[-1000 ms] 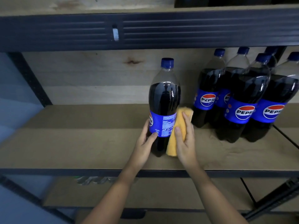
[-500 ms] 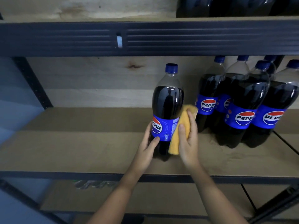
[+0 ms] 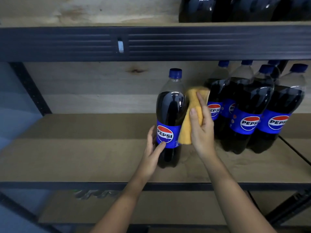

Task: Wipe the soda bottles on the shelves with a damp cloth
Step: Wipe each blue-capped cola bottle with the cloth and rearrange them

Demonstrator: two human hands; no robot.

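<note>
A tall dark soda bottle (image 3: 170, 106) with a blue cap and blue label stands upright on the middle wooden shelf (image 3: 84, 157). My left hand (image 3: 152, 153) grips its lower left side, thumb across the label's bottom edge. My right hand (image 3: 201, 130) holds a yellow cloth (image 3: 190, 118) and presses it against the bottle's right side, from the shoulder down to the label. Several more soda bottles (image 3: 249, 115) stand grouped to the right on the same shelf.
A dark metal beam (image 3: 202, 42) of the upper shelf runs overhead, with more dark bottles (image 3: 235, 9) on top of it. A black upright (image 3: 32, 91) stands at the left. A lower shelf (image 3: 168, 207) shows beneath my arms.
The bottle has turned, so its round logo now faces me. My right hand has slid the cloth upward along the bottle's right side. My left hand stays low on the bottle.
</note>
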